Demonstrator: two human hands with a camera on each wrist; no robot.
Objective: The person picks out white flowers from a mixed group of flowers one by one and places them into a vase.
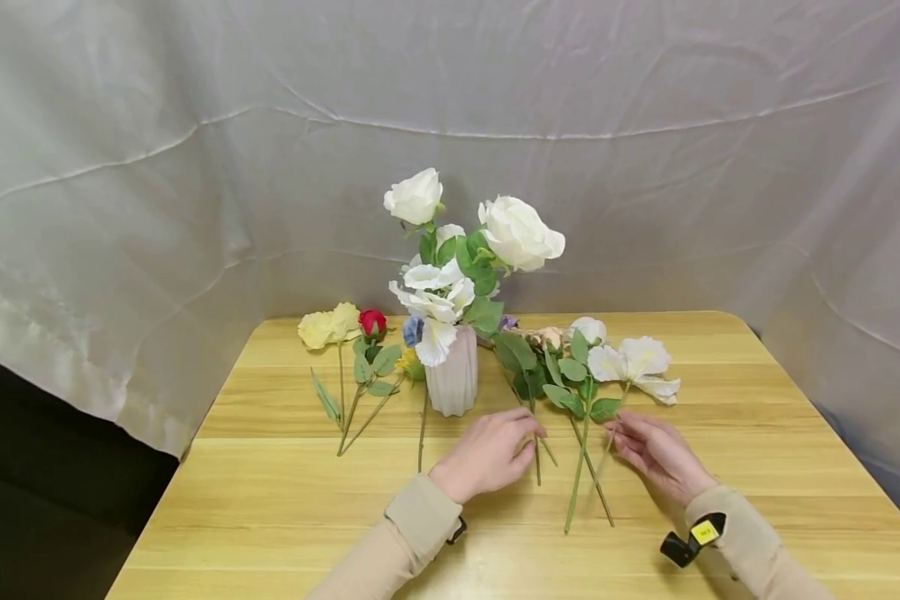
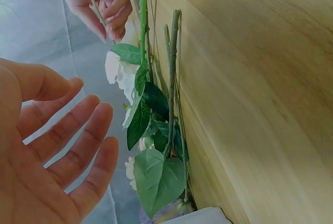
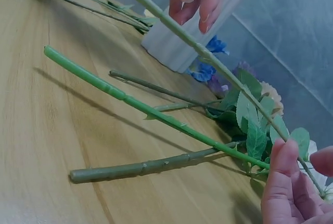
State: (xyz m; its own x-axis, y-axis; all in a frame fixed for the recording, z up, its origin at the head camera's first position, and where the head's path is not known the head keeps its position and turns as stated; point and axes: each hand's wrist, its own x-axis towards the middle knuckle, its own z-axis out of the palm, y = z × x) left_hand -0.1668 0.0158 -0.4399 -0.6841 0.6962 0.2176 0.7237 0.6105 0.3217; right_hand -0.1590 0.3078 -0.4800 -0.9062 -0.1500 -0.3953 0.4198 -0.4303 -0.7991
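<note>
My right hand [image 1: 660,454] pinches the stem of a white artificial flower with broad ruffled petals [image 1: 637,367] between thumb and fingers. In the right wrist view that pale green stem [image 3: 229,73] slants up off the table. My left hand [image 1: 489,450] is above the table in front of the vase, fingers loosely bent; the left wrist view shows nothing in its palm. A white ribbed vase [image 1: 452,383] holds several white flowers, two of them large roses [image 1: 521,233]. Beside the right hand lies a white rose [image 1: 588,331] with a bright green stem [image 3: 140,107].
Left of the vase lie a yellow flower [image 1: 330,326] and a red rose [image 1: 372,322]; a small yellow bloom [image 1: 410,364] is close to the vase. Right of it, peach flowers [image 1: 551,337] and dark stems [image 1: 536,450] overlap. Grey cloth [image 1: 607,183] hangs behind the wooden table [image 1: 270,517].
</note>
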